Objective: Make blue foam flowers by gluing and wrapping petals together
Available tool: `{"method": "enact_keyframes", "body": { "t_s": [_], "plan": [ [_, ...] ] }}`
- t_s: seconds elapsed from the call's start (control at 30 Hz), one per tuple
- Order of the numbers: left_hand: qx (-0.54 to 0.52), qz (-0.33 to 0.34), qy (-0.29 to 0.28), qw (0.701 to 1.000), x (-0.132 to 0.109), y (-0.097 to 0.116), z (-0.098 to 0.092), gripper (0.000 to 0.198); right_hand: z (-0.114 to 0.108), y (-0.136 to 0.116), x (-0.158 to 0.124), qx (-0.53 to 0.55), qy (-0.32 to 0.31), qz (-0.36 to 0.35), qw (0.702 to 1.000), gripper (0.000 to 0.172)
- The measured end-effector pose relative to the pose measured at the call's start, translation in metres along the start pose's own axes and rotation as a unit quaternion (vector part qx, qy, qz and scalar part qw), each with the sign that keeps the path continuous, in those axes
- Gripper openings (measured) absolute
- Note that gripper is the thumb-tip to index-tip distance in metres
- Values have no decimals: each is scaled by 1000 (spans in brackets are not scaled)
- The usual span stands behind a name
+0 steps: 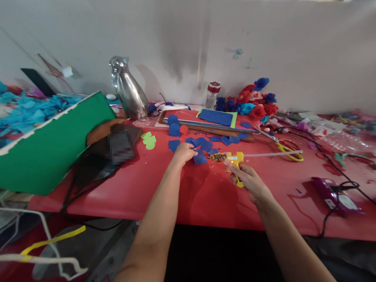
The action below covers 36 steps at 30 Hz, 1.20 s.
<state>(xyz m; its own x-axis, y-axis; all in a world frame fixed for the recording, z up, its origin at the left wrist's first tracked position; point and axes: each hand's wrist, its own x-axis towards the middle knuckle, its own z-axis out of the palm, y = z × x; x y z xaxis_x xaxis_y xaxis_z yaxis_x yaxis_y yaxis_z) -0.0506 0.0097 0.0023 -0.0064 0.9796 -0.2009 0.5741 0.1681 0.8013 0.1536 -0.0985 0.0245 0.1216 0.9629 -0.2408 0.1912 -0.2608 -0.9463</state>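
Observation:
My right hand (248, 178) is wrapped round the handle of a yellow hot glue gun (238, 159), with a long pale glue stick (273, 154) sticking out of its back end. The gun's nozzle points left, towards a blue petal-shaped piece (200, 157). That piece is pinched at its upper left edge by the fingers of my left hand (185, 153). More blue cut pieces (207, 146) lie scattered just behind it. Near the nozzle there is a dark, multicoloured crust. Several light green pieces (149, 140) rest to the left of my left hand.
A metal jug (129, 92), a red-lidded jar (212, 95) and red and blue artificial flowers (255, 100) stand by the wall. Yellow-handled scissors (289, 150) lie right, behind a purple device (337, 196) with a black cable. At left are a black bag (96, 164) and a green box (55, 152).

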Motion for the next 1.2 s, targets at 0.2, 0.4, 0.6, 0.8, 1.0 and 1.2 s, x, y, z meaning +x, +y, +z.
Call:
{"method": "enact_keyframes", "body": {
  "t_s": [0.2,0.4,0.6,0.8,1.0,1.2],
  "plan": [
    [97,2,-10,995,7,-4,-1,10,11,4,0,-79,-2,-62,995,40],
    [116,5,-22,993,11,-5,0,12,20,8,2,-144,-49,-120,981,37],
    [121,12,-21,992,9,-3,-1,11,25,18,9,-210,-33,-143,967,34],
    [124,16,-27,992,9,-4,-1,12,29,17,11,-257,-25,-132,957,36],
    [134,13,-43,990,12,-6,-3,15,27,11,9,-328,-4,-110,938,37],
    [136,2,-55,989,10,-3,-5,15,23,10,8,-337,7,-116,934,39]
  ]
}}
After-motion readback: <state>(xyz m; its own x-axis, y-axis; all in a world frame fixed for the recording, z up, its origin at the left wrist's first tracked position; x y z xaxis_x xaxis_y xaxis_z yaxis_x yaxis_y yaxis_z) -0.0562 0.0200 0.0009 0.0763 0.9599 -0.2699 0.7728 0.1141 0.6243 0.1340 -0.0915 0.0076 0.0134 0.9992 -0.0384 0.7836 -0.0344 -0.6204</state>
